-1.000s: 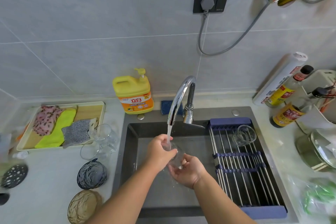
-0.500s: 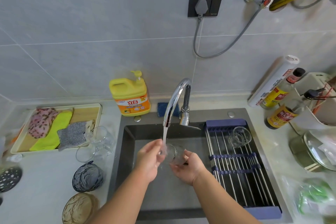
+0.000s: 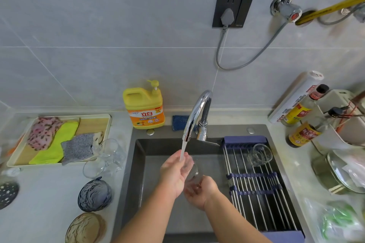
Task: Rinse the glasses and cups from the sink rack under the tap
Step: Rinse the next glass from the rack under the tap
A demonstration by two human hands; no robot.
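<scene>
Both my hands hold a clear glass over the dark sink. Water runs from the chrome tap onto it. My left hand covers the glass's upper left side, fingers at the stream. My right hand cups it from below. One clear glass cup lies on its side on the steel roll-up rack across the sink's right half. Several clear glasses stand on the counter left of the sink.
A yellow detergent bottle and a blue sponge sit behind the sink. A tray with cloths and two upturned bowls are at left. Sauce bottles, a pot lid and bags crowd the right counter.
The view shifted slightly. My hands turned the glass under the stream, with the right hand now lower beneath it and the left hand still at the water.
</scene>
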